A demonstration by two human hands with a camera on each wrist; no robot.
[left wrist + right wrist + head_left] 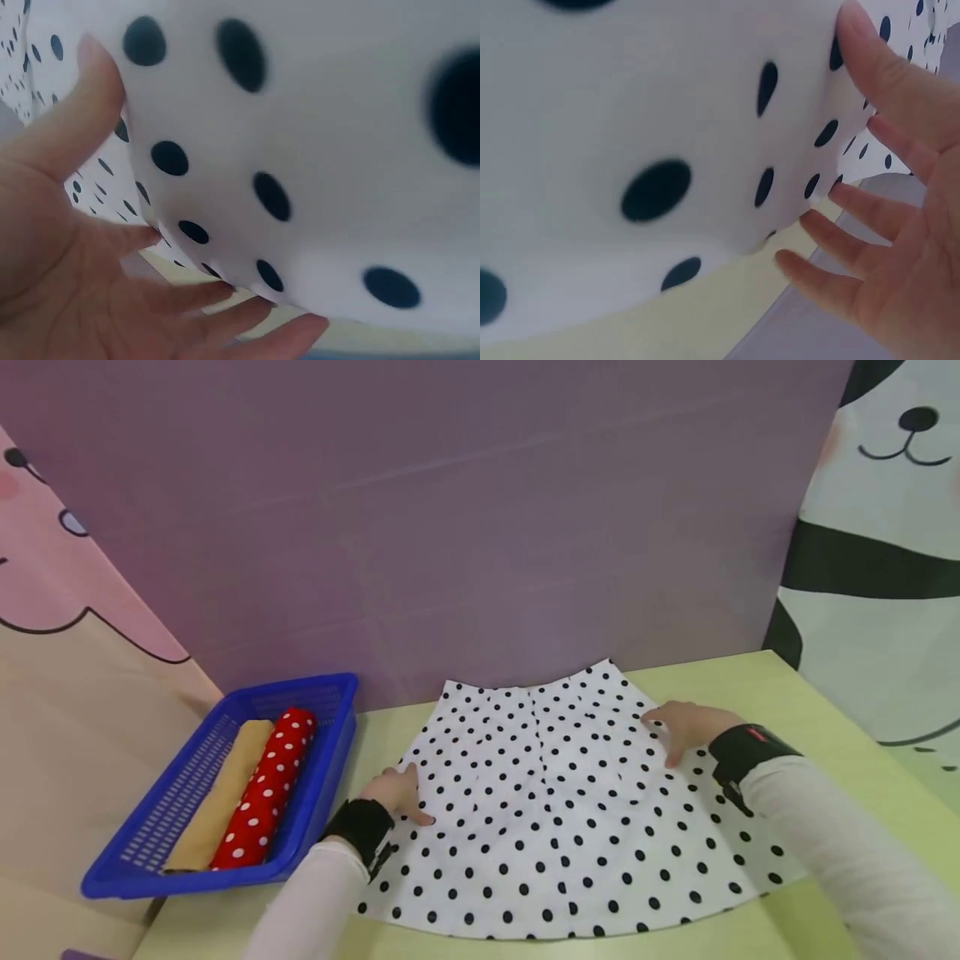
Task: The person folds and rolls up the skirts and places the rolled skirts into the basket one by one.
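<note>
Skirt: we are looking at a white skirt with black polka dots (562, 802) lying spread flat on the light green worktop (757, 681), its narrow waist end toward the purple backdrop (450, 510).
Left hand: our left hand (396, 793) is resting on the skirt's left edge, fingers straight and spread; in the left wrist view the fingers (187, 296) are lying open against the cloth, so the grip is apart and clamped on nothing.
Right hand: our right hand (686, 727) is pressing flat on the skirt's right edge near the waist; the right wrist view is showing its fingers (855, 210) splayed, grip apart.
Basket: a blue plastic basket (150, 852) is sitting left of the skirt, at the worktop's left end.
Basket contents: a rolled red cloth with white dots (266, 789) is lying beside a rolled tan cloth (221, 793), the two touching.
</note>
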